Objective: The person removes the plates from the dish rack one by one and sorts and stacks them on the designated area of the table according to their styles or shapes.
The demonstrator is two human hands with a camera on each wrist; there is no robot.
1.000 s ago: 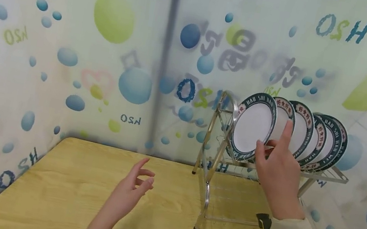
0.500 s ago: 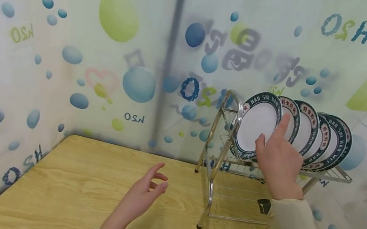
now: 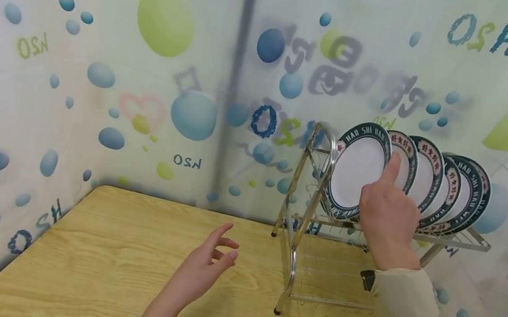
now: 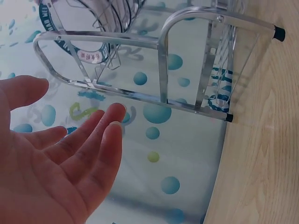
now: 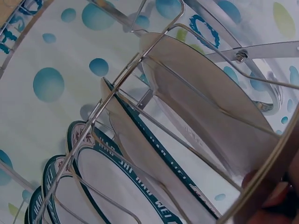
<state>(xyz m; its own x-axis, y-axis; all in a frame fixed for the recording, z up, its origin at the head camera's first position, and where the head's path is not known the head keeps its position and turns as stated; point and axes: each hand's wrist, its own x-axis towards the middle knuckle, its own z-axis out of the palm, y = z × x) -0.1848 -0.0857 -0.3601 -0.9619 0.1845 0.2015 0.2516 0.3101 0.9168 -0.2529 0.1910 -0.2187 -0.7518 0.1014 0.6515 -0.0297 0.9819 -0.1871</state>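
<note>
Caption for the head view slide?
Right hand beside plates standing in a metal rack, left hand open above the table.

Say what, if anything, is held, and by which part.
The left hand holds nothing. The right hand is by the edge of the leftmost plate; whether it grips there cannot be told.

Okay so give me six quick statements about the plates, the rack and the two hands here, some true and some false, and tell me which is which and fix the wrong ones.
1. The plates stand in the rack. True.
2. The rack is wooden. False: it is shiny metal.
3. The right hand is nearer the plates than the left hand. True.
4. The left hand holds a plate. False: it holds nothing.
5. The rack stands on the table. True.
6. The plates are plain white. False: they are edged in dark green.
</note>
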